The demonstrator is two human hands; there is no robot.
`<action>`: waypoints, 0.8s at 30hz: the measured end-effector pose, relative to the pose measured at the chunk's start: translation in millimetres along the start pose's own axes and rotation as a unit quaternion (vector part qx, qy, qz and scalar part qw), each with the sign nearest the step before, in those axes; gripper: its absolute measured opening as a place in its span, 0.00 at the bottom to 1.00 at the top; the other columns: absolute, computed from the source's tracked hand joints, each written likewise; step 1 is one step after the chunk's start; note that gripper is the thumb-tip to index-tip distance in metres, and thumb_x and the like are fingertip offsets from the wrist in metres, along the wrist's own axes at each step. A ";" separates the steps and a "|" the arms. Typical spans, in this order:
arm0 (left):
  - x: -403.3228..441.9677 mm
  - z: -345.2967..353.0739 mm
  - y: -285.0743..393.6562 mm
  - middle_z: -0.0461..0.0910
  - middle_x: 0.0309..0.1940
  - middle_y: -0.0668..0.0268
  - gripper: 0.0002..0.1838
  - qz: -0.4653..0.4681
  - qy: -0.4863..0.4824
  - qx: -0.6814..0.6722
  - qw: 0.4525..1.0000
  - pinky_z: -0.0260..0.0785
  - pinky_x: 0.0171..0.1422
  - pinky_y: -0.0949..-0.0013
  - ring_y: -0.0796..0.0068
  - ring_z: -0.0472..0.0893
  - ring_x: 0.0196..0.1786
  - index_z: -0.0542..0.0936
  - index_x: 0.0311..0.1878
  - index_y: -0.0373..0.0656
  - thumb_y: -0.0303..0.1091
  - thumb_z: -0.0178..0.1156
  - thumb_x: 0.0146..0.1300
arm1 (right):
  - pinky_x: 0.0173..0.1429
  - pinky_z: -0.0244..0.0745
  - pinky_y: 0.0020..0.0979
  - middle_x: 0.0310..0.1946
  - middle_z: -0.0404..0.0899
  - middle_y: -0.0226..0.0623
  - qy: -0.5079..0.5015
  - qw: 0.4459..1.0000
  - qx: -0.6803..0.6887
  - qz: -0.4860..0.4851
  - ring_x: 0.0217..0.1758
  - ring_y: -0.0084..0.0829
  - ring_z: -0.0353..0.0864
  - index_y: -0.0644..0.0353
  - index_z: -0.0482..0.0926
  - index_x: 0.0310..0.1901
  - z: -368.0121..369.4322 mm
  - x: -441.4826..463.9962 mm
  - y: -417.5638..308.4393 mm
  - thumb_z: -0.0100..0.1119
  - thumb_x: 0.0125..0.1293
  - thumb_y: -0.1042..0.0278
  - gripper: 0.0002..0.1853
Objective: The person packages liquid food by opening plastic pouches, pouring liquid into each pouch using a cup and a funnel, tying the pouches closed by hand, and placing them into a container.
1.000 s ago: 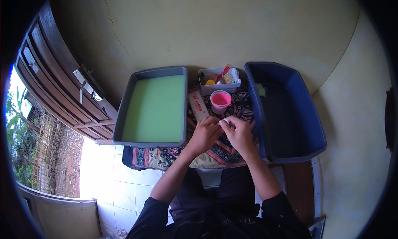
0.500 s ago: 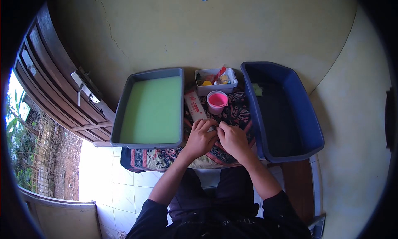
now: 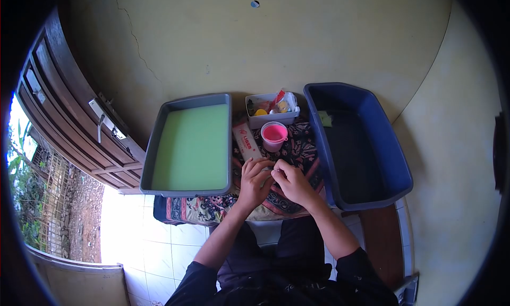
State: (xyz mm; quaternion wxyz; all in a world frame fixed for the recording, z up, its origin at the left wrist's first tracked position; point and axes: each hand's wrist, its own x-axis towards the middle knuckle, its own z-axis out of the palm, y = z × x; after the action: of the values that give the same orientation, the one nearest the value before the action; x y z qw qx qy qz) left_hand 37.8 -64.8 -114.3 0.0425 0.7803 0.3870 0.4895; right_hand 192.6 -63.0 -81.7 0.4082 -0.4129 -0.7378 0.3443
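Note:
My left hand [image 3: 255, 182] and my right hand [image 3: 291, 183] meet at the fingertips over the patterned cloth [image 3: 297, 147]. Both have bent fingers closed around something too small to make out. Just beyond them stands a pink cup [image 3: 274, 136] with a pink inside. A white packet with red print [image 3: 245, 140] lies beyond my left hand, to the left of the cup.
At the left is a grey tray [image 3: 230, 147] of pale green liquid. A deep blue tub [image 3: 396, 152] at the right holds a green piece [image 3: 325, 118]. Behind the cup sits a white box [image 3: 272, 120] of small items. A wooden door [image 3: 79, 115] stands at the far left.
A small whitish thing seen between my fingertips earlier is now hidden. My hands have shifted slightly down and left in view, along with the whole scene, and stay together.

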 end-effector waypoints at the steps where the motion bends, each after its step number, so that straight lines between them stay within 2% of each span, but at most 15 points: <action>1: 0.5 0.7 2.6 0.79 0.47 0.62 0.10 -0.015 0.009 -0.032 0.999 0.59 0.67 0.50 0.58 0.75 0.56 0.80 0.34 0.38 0.23 0.65 0.46 | 0.26 0.64 0.32 0.18 0.70 0.33 -0.012 0.999 0.032 0.010 0.22 0.23 0.73 0.63 0.69 0.34 -0.8 -0.3 1.3 0.53 0.69 0.70 0.07; 2: 0.1 1.6 4.4 0.79 0.47 0.61 0.10 -0.032 0.019 -0.064 0.997 0.60 0.66 0.52 0.57 0.75 0.55 0.80 0.35 0.37 0.22 0.65 0.46 | 0.26 0.64 0.32 0.18 0.70 0.33 -0.012 0.999 0.032 0.011 0.22 0.23 0.73 0.63 0.69 0.34 -3.0 -1.3 1.3 0.53 0.69 0.70 0.07; 4: 0.0 4.2 3.9 0.79 0.46 0.60 0.10 -0.043 0.028 -0.092 0.994 0.61 0.66 0.54 0.57 0.76 0.55 0.80 0.35 0.36 0.22 0.65 0.48 | 0.26 0.65 0.25 0.20 0.69 0.26 -0.041 0.994 0.086 0.045 0.23 0.14 0.71 0.62 0.70 0.34 -9.4 1.3 -4.9 0.53 0.69 0.71 0.07; 7: 0.1 7.7 3.8 0.78 0.45 0.59 0.09 -0.068 0.031 -0.129 0.989 0.62 0.64 0.57 0.56 0.76 0.54 0.79 0.36 0.35 0.22 0.65 0.49 | 0.26 0.68 0.20 0.22 0.71 0.24 -0.043 0.987 0.149 0.051 0.24 0.12 0.71 0.62 0.72 0.34 -10.5 2.9 5.3 0.54 0.69 0.73 0.05; 9: 2.5 7.5 2.6 0.78 0.45 0.59 0.09 -0.081 0.028 -0.135 0.987 0.63 0.64 0.58 0.57 0.76 0.54 0.78 0.36 0.35 0.21 0.65 0.50 | 0.27 0.69 0.21 0.23 0.73 0.25 -0.045 0.980 0.183 0.069 0.24 0.13 0.72 0.62 0.73 0.35 -13.3 3.3 7.0 0.55 0.67 0.74 0.03; 11: 5.6 4.8 -0.8 0.76 0.46 0.58 0.09 -0.056 -0.007 -0.103 0.993 0.62 0.63 0.58 0.56 0.74 0.56 0.76 0.36 0.35 0.22 0.64 0.51 | 0.27 0.70 0.22 0.24 0.75 0.26 -0.045 0.972 0.216 0.085 0.24 0.14 0.74 0.63 0.74 0.35 -16.1 3.3 8.6 0.57 0.66 0.75 0.03; 13: 9.7 -0.9 0.5 0.76 0.47 0.58 0.09 -0.039 -0.030 -0.097 0.994 0.62 0.64 0.58 0.56 0.73 0.56 0.76 0.37 0.35 0.23 0.63 0.53 | 0.31 0.72 0.18 0.25 0.76 0.25 -0.034 0.970 0.229 0.079 0.25 0.12 0.74 0.64 0.76 0.34 -17.3 1.9 10.6 0.60 0.62 0.77 0.02; 15: 13.6 -3.4 0.1 0.75 0.48 0.57 0.08 -0.020 -0.050 -0.091 0.994 0.61 0.64 0.58 0.55 0.73 0.57 0.75 0.37 0.35 0.24 0.63 0.54 | 0.31 0.72 0.19 0.25 0.77 0.26 -0.030 0.974 0.209 0.076 0.26 0.12 0.74 0.64 0.76 0.32 -20.5 0.5 12.5 0.61 0.60 0.78 0.03; 18: 17.3 -6.7 -1.4 0.73 0.48 0.58 0.09 -0.016 -0.080 -0.150 0.985 0.60 0.65 0.56 0.56 0.72 0.56 0.75 0.39 0.36 0.27 0.61 0.57 | 0.31 0.72 0.19 0.25 0.78 0.27 -0.017 0.982 0.178 0.057 0.27 0.12 0.75 0.65 0.77 0.29 -19.3 -1.7 17.3 0.62 0.57 0.79 0.03; 24: 19.5 -2.7 0.7 0.73 0.45 0.56 0.07 -0.072 -0.112 -0.235 0.963 0.62 0.60 0.61 0.56 0.72 0.52 0.74 0.39 0.35 0.28 0.58 0.62 | 0.36 0.74 0.19 0.29 0.81 0.31 0.071 0.992 0.103 -0.034 0.33 0.17 0.79 0.67 0.76 0.30 -10.5 -10.5 13.4 0.62 0.53 0.86 0.05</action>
State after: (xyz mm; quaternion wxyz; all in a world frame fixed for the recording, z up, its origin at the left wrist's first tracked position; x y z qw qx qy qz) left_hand 40.4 -53.6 -98.3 0.3035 0.7683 0.3087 0.4715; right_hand 209.8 -64.9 -91.8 0.5115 -0.3665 -0.6810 0.3745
